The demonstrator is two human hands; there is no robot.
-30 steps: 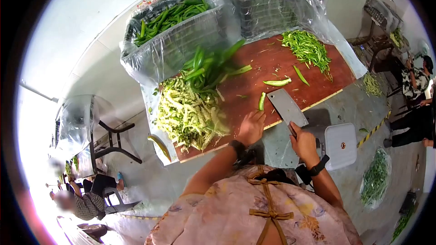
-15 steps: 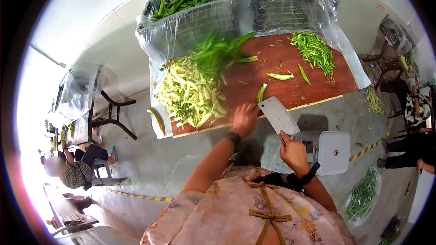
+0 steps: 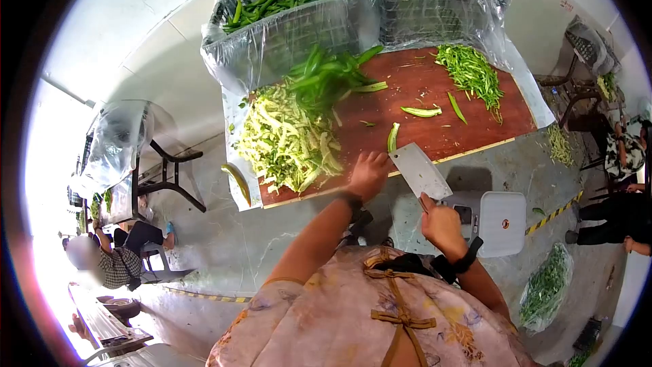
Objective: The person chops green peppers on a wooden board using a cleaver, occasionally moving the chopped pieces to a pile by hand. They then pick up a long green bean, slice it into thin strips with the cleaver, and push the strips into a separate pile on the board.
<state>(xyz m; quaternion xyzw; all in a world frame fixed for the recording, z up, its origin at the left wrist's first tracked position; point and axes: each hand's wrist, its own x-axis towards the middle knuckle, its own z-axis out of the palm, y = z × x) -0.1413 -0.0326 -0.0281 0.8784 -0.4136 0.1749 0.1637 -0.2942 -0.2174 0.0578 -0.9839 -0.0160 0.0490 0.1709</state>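
Note:
My right hand (image 3: 440, 223) grips the handle of a steel cleaver (image 3: 419, 170), whose blade rests at the near edge of the red-brown cutting board (image 3: 435, 132). My left hand (image 3: 369, 173) lies with fingers spread on the board's near edge, just left of the blade, holding nothing. A green pepper half (image 3: 392, 137) lies just beyond its fingertips. Left of it spreads a big heap of pale cut pepper strips (image 3: 288, 139), with whole green peppers (image 3: 329, 78) piled behind. Thin green shreds (image 3: 471, 73) sit at the far right of the board.
Two plastic-lined crates stand behind the board, the left crate (image 3: 285, 24) full of green peppers, the right crate (image 3: 435, 7) nearly bare. A white box (image 3: 502, 221) sits by my right wrist. A bag of greens (image 3: 543, 289) lies on the floor. Other people sit at left and right.
My left hand slid slightly along the board's near edge, staying beside the pepper half. The cleaver stayed low at the board's edge. The view shifted a little.

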